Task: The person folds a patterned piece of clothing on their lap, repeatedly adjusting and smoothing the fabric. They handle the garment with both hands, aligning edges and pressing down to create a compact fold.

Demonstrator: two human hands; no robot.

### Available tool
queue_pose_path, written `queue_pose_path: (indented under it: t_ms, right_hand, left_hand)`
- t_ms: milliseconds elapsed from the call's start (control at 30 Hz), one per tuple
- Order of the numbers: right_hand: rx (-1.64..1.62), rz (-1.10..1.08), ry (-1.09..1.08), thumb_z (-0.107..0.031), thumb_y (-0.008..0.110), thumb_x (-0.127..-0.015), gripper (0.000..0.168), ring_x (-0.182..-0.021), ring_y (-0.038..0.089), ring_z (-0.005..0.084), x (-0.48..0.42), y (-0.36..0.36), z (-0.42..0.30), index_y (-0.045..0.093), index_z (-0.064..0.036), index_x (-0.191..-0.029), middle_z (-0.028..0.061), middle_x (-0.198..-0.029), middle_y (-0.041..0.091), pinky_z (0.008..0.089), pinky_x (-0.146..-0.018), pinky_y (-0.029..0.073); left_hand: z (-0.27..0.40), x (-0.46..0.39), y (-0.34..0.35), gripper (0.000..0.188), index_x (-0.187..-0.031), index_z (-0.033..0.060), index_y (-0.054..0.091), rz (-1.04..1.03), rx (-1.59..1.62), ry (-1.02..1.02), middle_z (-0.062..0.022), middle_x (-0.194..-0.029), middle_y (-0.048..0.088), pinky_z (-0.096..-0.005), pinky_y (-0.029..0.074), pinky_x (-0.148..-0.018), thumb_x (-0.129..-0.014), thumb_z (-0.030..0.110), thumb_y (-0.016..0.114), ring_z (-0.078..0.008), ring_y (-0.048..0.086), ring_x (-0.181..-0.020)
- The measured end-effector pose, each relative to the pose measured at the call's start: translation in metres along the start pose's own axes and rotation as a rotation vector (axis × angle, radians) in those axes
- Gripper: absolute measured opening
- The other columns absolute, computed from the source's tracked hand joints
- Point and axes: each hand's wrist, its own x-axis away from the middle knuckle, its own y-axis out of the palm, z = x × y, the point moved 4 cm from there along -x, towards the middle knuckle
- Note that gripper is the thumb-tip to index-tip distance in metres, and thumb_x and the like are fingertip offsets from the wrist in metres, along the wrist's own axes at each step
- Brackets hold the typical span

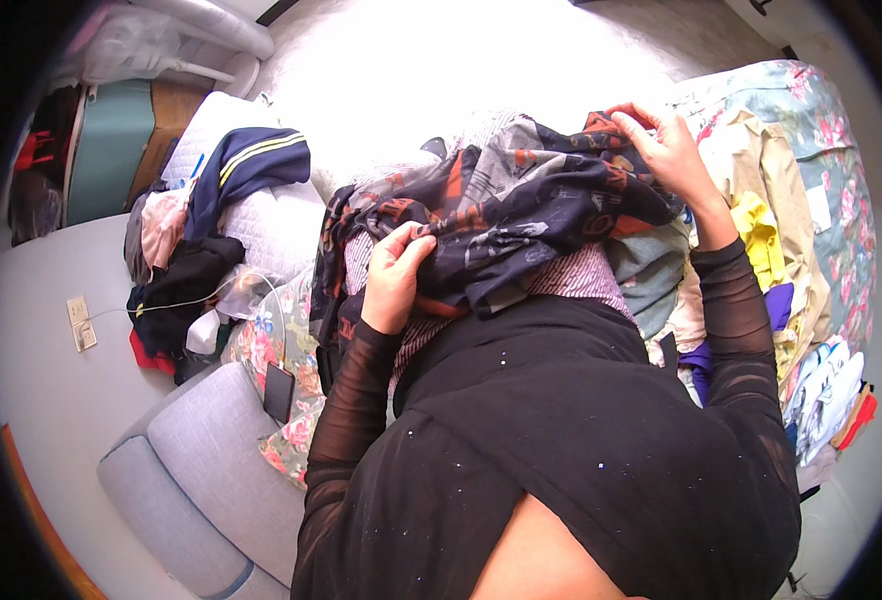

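A dark patterned cloth garment, navy with grey and orange-red print, lies bunched across my lap. My left hand pinches an edge of it between thumb and fingers, near the middle of the view. Farther out on the right, my right hand grips another part of the same fabric by its far edge. Between the hands the cloth sags in loose folds, so its full shape cannot be made out. Beneath it shows red-and-white striped fabric over my legs.
To the right, tan trousers, a yellow cloth and folded clothes lie on and by a floral cover. On the left are a navy striped garment, a black garment, a phone on a white cable and a grey sofa.
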Motion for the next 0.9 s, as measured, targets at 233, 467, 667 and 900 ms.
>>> queue_pose_path:
  t_ms: [233, 467, 667, 900]
  right_hand:
    - [-0.038, -0.160, 0.019, -0.013, 0.064, -0.090, 0.013, -0.071, 0.055, 0.0063, 0.017, 0.016, 0.005, 0.066, -0.001, -0.091, -0.0004, -0.076, 0.062, 0.0231, -0.068, 0.047]
    - [0.003, -0.123, -0.122, -0.007, 0.065, -0.085, 0.012, -0.066, 0.050, 0.0106, 0.031, 0.035, -0.009, 0.056, 0.002, -0.083, 0.0037, -0.070, 0.053, 0.0266, -0.062, 0.043]
    - [0.159, -0.133, -0.290, -0.005, 0.067, -0.079, 0.012, -0.073, 0.057, 0.0307, 0.058, 0.049, -0.039, 0.057, -0.002, -0.086, 0.0123, -0.080, 0.058, 0.0360, -0.069, 0.046]
    - [0.175, -0.050, -0.308, -0.007, 0.066, -0.081, 0.009, -0.076, 0.059, 0.0321, 0.066, 0.047, -0.045, 0.059, -0.003, -0.086, 0.0136, -0.082, 0.059, 0.0385, -0.070, 0.047]
  left_hand:
    - [0.001, 0.000, 0.001, 0.006, -0.086, 0.0065, 0.056, 0.013, -0.012, -0.017, 0.0073, -0.081, 0.051, -0.0197, 0.040, -0.061, -0.091, 0.007, 0.056, -0.0017, 0.045, -0.071]
    - [0.002, -0.008, -0.005, 0.014, -0.095, 0.0030, 0.058, 0.125, -0.905, 0.339, -0.0069, -0.081, 0.059, -0.0308, 0.050, -0.068, -0.082, 0.009, 0.060, -0.0172, 0.060, -0.072]
    - [0.037, -0.003, 0.059, 0.048, -0.122, 0.0016, 0.055, 0.034, -1.228, 0.933, -0.0165, -0.116, 0.058, -0.0418, 0.043, -0.096, -0.075, 0.004, 0.064, -0.0347, 0.054, -0.109]
    - [0.011, -0.056, 0.123, 0.051, -0.126, 0.0058, 0.054, -0.153, -1.188, 0.836, -0.0144, -0.114, 0.057, -0.0391, 0.049, -0.086, -0.079, 0.016, 0.071, -0.0335, 0.060, -0.101]
